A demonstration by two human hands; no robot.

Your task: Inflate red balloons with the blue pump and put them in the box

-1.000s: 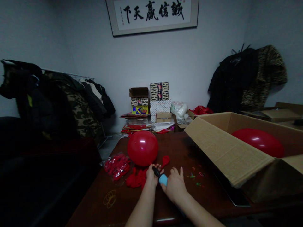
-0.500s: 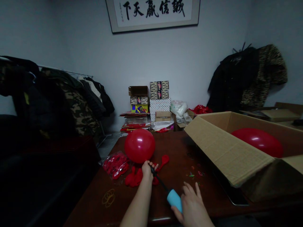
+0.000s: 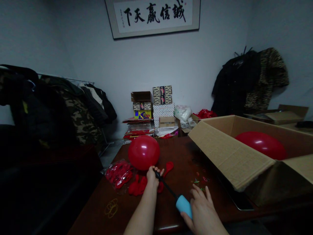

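My left hand [image 3: 154,176] is closed around the neck of a round, inflated red balloon [image 3: 143,152] and the black front end of a hand balloon pump [image 3: 184,206]. The pump slants down to the right, its black shaft showing ahead of the light blue body. At the blue end, my right hand [image 3: 201,205] holds the body between thumb and palm, fingers stretched forward. Flat red balloons [image 3: 137,186] lie beneath and beside my left hand. To their left is a clear bag of red balloons [image 3: 119,173].
An open cardboard box [image 3: 227,153] with a large red balloon [image 3: 260,145] stands at the right. A dark flat device [image 3: 238,195] lies by it. Yellow rubber bands [image 3: 111,208] and small coloured bits [image 3: 204,179] lie on the brown table [image 3: 173,150]. Stacked boxes [image 3: 162,111] stand behind.
My right hand and the blue pump body have shifted slightly right, and more black shaft shows. The left hand keeps its hold on the balloon neck. The view has tilted slightly.
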